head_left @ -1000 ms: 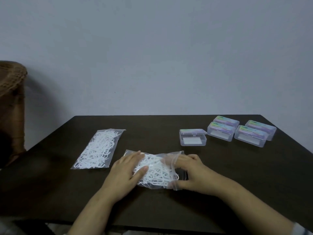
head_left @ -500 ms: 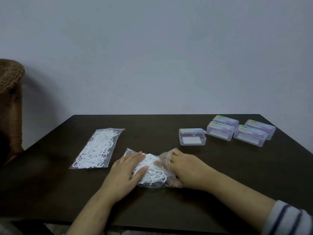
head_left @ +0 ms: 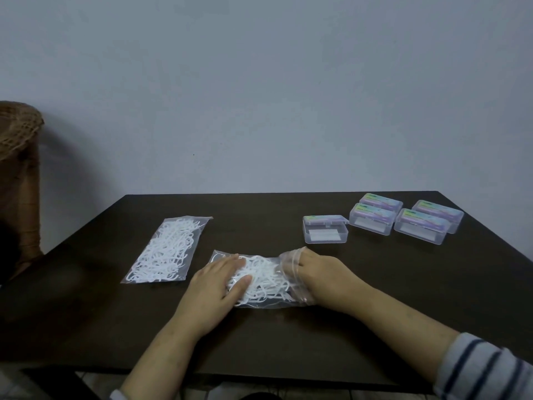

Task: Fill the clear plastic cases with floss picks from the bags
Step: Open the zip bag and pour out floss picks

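A clear bag of white floss picks (head_left: pixel 264 280) lies in front of me on the dark table (head_left: pixel 432 284). My left hand (head_left: pixel 215 285) presses flat on the bag's left part. My right hand (head_left: pixel 320 274) has its fingers pushed into the bag's open right end, among the picks. A second bag of floss picks (head_left: pixel 167 249) lies flat to the left, untouched. One clear plastic case (head_left: pixel 325 229) with its lid shut stands just beyond my right hand. Several more clear cases (head_left: pixel 403 217) with coloured labels sit grouped at the far right.
A woven wicker chair (head_left: pixel 18 168) stands off the table's left side. A plain wall runs behind the table's far edge. My right forearm wears a striped sleeve (head_left: pixel 484 370) at the lower right.
My right hand has gone from pinching the bag's open end to reaching inside it, fingers now among the picks. My left hand has stayed pressed on the bag.
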